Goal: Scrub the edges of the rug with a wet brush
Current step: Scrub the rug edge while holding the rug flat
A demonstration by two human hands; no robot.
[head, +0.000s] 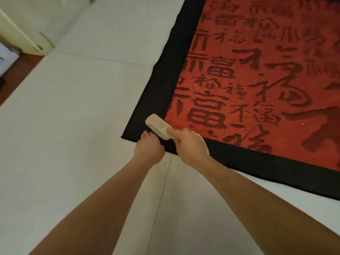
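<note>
A red rug (pixel 257 80) with dark characters and a black border lies on the pale tiled floor. Its near-left corner sits just in front of my hands. My right hand (pixel 189 144) grips the rear of a pale wooden scrub brush (pixel 159 126), whose bristles face down toward the black border near that corner. My left hand (pixel 150 147) rests on the black edge of the rug beside the brush, fingers curled down onto the fabric; whether it pinches the edge I cannot tell.
Pale floor tiles (pixel 73 126) spread to the left and in front of the rug. A cream cabinet or door (pixel 24 37) stands at the far left, with brown wooden floor (pixel 16 74) beyond the tiles.
</note>
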